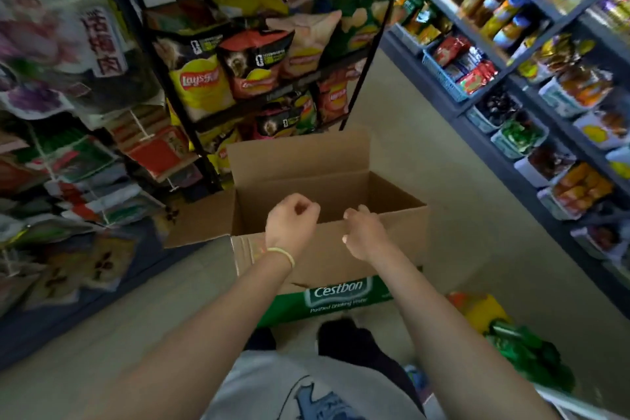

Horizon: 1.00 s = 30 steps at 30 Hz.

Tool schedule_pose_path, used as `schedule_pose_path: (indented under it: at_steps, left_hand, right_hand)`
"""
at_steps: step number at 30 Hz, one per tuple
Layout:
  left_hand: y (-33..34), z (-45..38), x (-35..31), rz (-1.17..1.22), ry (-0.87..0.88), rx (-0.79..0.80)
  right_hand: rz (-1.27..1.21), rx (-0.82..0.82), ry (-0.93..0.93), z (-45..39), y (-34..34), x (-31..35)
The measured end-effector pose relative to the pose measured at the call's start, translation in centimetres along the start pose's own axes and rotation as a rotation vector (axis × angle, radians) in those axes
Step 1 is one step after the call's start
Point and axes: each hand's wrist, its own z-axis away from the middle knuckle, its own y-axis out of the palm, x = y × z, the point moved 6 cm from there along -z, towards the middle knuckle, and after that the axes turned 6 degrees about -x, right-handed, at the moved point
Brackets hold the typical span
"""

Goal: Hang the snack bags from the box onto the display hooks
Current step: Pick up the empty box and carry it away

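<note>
On the floor, open cardboard box (327,249), both hands above, bags hidden

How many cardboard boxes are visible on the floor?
1: an open cardboard box directly before the person, under both hands. Shelves may hide others.

Beige floor (419,133) between stocked blue shelves (531,54)

Matt brown cardboard box (327,249), green glossy print below; shiny plastic snack bags (197,85) on black metal wire rack (177,102); smooth pale floor (426,133).
</note>
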Motion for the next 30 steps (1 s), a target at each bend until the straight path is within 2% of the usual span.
schedule_pose_path:
  at_steps: [2,3,4,6,8,12,15,18,20,21,24,25,30]
  left_hand:
    - [3.2,0.1,1.4,0.318,-0.443,0.114]
    - [5.2,0.5,1.7,0.552,-0.673,0.194]
    - [7.0,0.5,1.7,0.800,-0.845,0.229]
    - [9.7,-0.4,1.5,1.152,-1.039,0.146]
    - [11.8,-0.9,0.5,1.295,-1.156,0.034]
    - [16.5,-1.4,0.0,1.339,-1.319,-0.212]
    - [19.5,-2.5,0.1,1.448,-1.321,-0.279]
    - [21.6,-3.5,1.2,1.487,-1.301,-0.275]
    - [22.7,-4.1,2.1,1.493,-1.299,-0.270]
    - [23.1,-4.4,2.8,1.480,-1.306,-0.264]
    - [23.9,-4.9,4.4,1.438,-1.353,-0.258]
    - [24.4,-5.1,5.1,1.420,-1.375,-0.253]
    - [26.5,-6.9,8.6,1.359,-1.416,-0.254]
  right_hand:
    - [-0.042,-0.045,-0.015,-2.6,0.1,-1.6]
    - [-0.060,-0.062,-0.030,-3.9,0.3,-2.3]
    - [-0.076,-0.072,-0.049,-5.1,0.5,-3.0]
    - [-0.109,-0.078,-0.079,-7.1,1.0,-4.2]
    - [-0.144,-0.092,-0.116,-8.8,1.1,-5.6]
    - [-0.158,-0.149,-0.257,-11.8,1.1,-8.9]
    - [-0.237,-0.146,-0.304,-13.5,1.4,-11.5]
    - [-0.512,-0.282,-0.295,-12.4,0.3,-13.4]
    - [-0.621,-0.284,-0.167,-11.7,1.1,-14.9]
    - [-0.685,-0.193,-0.039,-11.9,2.6,-15.7]
    - [-0.968,0.310,0.524,-13.3,9.4,-16.3]
    - [-1.008,0.408,0.636,-14.0,10.5,-16.0]
    - [-1.168,0.565,0.953,-18.3,14.3,-14.8]
